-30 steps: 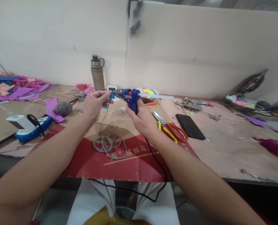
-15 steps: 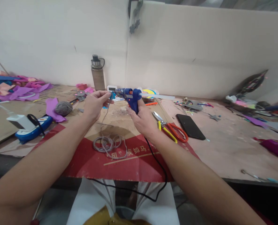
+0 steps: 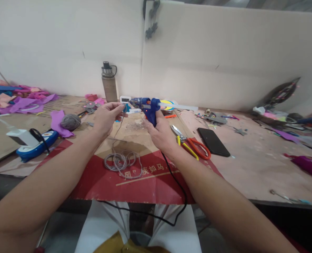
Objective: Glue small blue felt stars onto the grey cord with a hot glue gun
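Note:
Between the thumb and fingers of my left hand (image 3: 110,116) is a small blue felt piece (image 3: 126,108), its outline partly hidden. Grey yarn (image 3: 120,128) hangs down from it to a loose coil (image 3: 120,161) on the red sheet. My right hand (image 3: 159,131) is wrapped round the handle of a blue hot glue gun (image 3: 151,110), which points left at the blue piece. A long clear glue stick (image 3: 179,106) sticks out of its back. The nozzle is close to the blue piece, slightly apart from it.
Orange-handled scissors (image 3: 198,147), yellow-handled pliers (image 3: 188,150) and a black phone (image 3: 213,141) lie right of my right hand. A grey yarn ball (image 3: 70,121) and a blue power strip (image 3: 37,146) are at the left. Behind stands a bottle (image 3: 110,84). The glue gun's black cord (image 3: 183,195) loops over the table's front edge.
The glue gun in my right hand has moved slightly right, away from the blue felt piece, so more of that piece shows. My left hand has barely moved.

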Demonstrator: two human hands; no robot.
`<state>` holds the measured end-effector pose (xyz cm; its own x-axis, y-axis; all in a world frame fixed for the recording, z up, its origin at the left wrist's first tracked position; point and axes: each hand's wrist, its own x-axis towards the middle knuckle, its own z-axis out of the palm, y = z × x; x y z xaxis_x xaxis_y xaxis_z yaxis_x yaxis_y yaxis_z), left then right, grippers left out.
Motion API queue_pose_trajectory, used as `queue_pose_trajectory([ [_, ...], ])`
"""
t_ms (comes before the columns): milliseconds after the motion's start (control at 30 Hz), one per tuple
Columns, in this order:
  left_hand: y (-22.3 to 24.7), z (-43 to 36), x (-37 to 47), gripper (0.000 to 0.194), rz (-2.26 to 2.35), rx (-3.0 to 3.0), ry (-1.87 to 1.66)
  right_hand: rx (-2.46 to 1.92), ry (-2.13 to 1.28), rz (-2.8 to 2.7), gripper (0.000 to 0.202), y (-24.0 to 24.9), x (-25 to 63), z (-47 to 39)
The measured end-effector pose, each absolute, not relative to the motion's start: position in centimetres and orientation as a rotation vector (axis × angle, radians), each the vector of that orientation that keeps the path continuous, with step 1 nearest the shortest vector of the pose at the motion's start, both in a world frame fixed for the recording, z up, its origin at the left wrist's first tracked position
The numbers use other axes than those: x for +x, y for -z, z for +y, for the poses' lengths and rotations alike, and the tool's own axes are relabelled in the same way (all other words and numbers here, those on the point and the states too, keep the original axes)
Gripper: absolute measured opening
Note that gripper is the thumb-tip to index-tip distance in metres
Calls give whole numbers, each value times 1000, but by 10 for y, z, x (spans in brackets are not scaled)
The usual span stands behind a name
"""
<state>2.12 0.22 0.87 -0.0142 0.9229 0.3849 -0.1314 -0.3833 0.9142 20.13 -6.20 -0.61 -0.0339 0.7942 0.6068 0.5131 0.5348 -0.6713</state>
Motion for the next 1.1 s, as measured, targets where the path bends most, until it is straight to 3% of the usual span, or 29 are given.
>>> queue_pose_trajectory([
  [333, -7, 2, 23, 12, 838, 1310, -1468, -1203, -969, -1291, 24, 22, 216, -25],
  [467, -7, 1, 24, 16, 868, 1334, -1431, -1662, -751, -1519, 25, 28, 226, -14],
  [633, -3, 3, 23, 20, 979, 1493, -1490, -2014, -84, -1773, 32, 25, 231, -23],
  [733, 0, 5, 24, 16, 1049, 1611, -1578, -1816, -76, -1743, 31, 16, 222, -31],
  [867, 0, 2, 28, 16, 1119, 1751, -1580, -1290, -522, -1482, 22, 11, 191, -35],
  [1000, -3, -10, 32, 15, 1149, 1911, -1532, -977, -989, -1245, 37, 19, 165, -33],
  [1100, -3, -15, 35, 16, 1157, 1911, -1480, -939, -999, -1257, 29, 23, 161, -35],
])
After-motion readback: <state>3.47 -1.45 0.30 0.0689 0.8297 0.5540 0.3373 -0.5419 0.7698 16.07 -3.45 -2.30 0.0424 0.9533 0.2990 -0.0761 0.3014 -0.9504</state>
